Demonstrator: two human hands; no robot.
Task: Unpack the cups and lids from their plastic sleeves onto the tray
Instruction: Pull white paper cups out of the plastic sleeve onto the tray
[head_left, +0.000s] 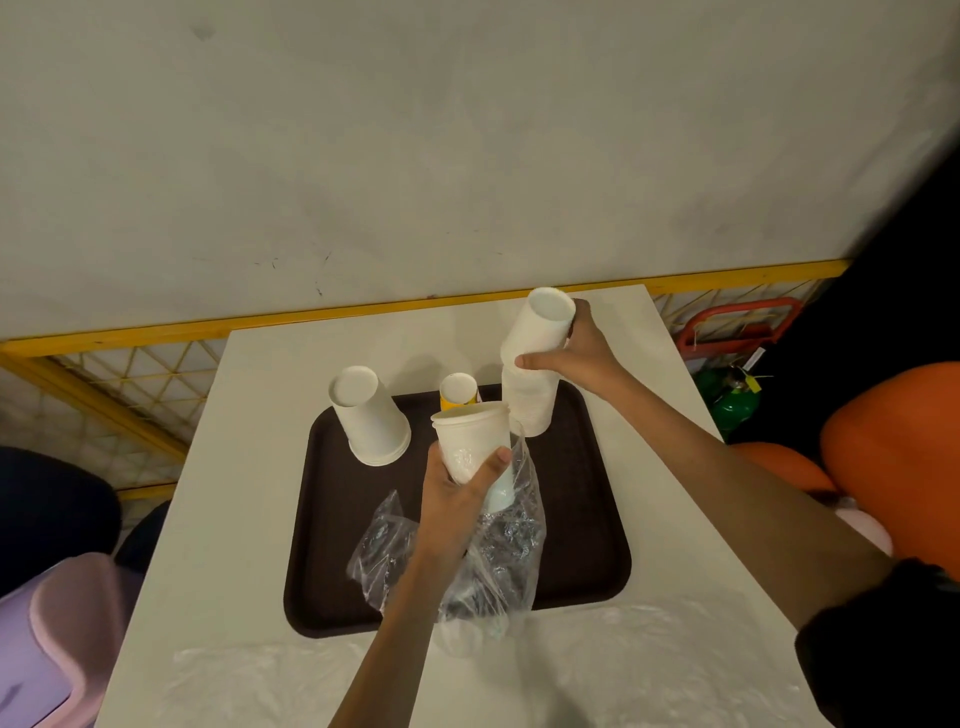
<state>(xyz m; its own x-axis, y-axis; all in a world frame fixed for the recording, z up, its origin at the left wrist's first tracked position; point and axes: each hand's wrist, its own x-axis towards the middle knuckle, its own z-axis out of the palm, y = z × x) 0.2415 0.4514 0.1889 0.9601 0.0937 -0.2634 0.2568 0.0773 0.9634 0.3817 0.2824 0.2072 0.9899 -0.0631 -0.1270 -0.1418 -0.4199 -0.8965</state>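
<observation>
A dark brown tray (582, 519) lies on a white table (249, 467). My left hand (457, 499) grips a stack of white cups (470, 441) that is still partly inside a crumpled clear plastic sleeve (498, 561), over the tray's middle. My right hand (582, 348) holds an upside-down white cup (540, 325) on top of a tall stack of inverted white cups (530, 405) at the tray's far right corner. A short stack of inverted white cups (369, 415) stands at the tray's far left. A yellow cup (458, 392) stands inverted at the far middle.
Another clear plastic sheet (623, 660) lies flat along the table's near edge. A yellow wire fence (104, 374) runs behind the table. A pink bin (52, 639) is at the lower left. Orange seats (893, 441) and a green object (732, 400) are at the right.
</observation>
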